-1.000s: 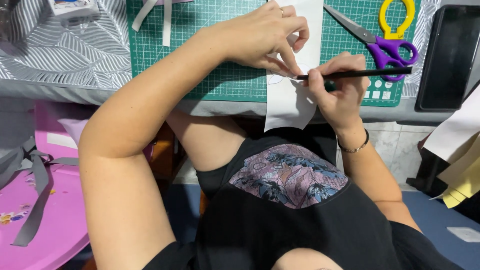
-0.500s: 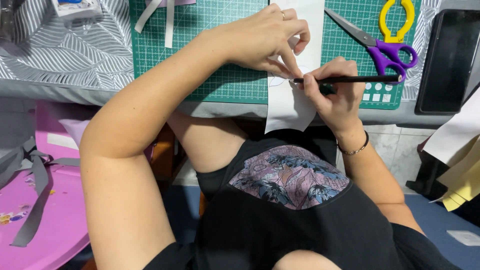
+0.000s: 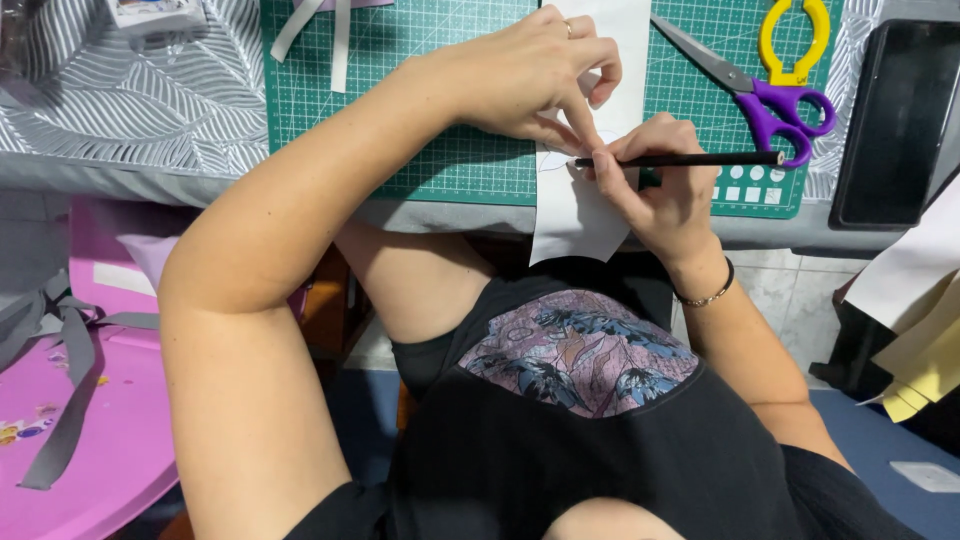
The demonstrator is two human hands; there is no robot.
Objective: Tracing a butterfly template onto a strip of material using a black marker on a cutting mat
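On the green cutting mat (image 3: pixel 400 120), the left hand (image 3: pixel 535 75) reaches in with the forearm angled across the body, its fingertips pressed down on a white paper strip (image 3: pixel 585 200) that overhangs the table edge. Just beside it, the right hand (image 3: pixel 655 185) curls over the strip, pinching a black pencil (image 3: pixel 690 158) held level, its tip on the paper. Purple-handled scissors (image 3: pixel 770 100) lie further right.
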